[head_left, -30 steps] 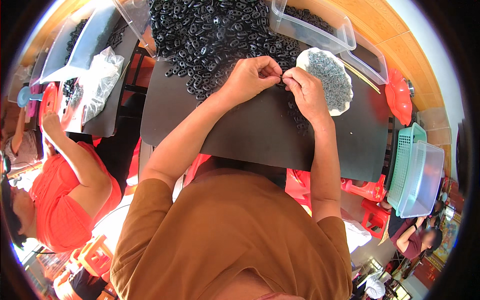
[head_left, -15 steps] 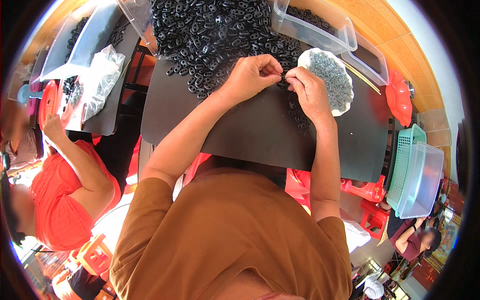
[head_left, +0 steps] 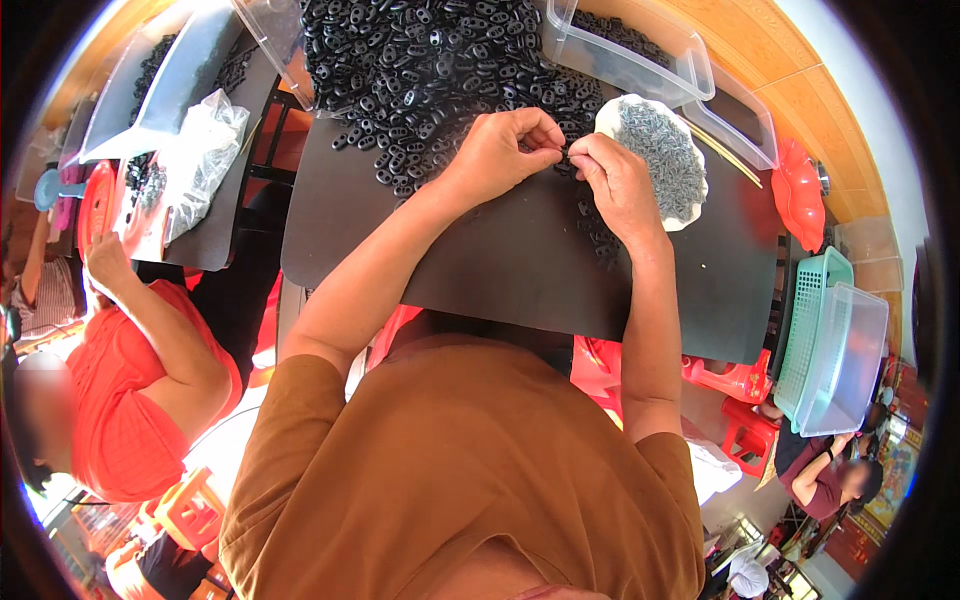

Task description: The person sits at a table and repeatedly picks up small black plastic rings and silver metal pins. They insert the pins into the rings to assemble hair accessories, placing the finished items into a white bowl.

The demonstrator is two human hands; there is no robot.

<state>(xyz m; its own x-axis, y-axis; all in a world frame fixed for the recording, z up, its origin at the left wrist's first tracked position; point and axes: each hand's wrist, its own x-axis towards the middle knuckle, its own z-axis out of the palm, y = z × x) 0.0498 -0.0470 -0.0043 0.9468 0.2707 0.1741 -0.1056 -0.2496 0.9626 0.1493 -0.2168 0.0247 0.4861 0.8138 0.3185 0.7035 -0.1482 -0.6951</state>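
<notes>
My left hand (head_left: 508, 150) is closed in a pinch over the near edge of a heap of black plastic pieces with two holes each (head_left: 430, 70). Close beside it, my right hand (head_left: 615, 180) also pinches, its fingertips almost meeting the left ones. Whatever lies between the fingertips is too small and hidden to make out. Right of my right hand stands a white scalloped bowl (head_left: 695, 208) full of small grey metal-looking pieces (head_left: 660, 160). Several small black pieces (head_left: 598, 235) lie on the dark table (head_left: 480, 270) just left of my right wrist.
Clear plastic boxes (head_left: 640, 75) stand at the far right, near thin yellowish sticks (head_left: 725, 150) and a red dish (head_left: 798, 195). Green and clear baskets (head_left: 815, 330) sit beyond the table's right edge. At the left, a person in red (head_left: 150, 390) works at another table with a plastic bag (head_left: 208, 150).
My right hand has shifted very slightly left, toward the left fingertips. My left hand stays in place.
</notes>
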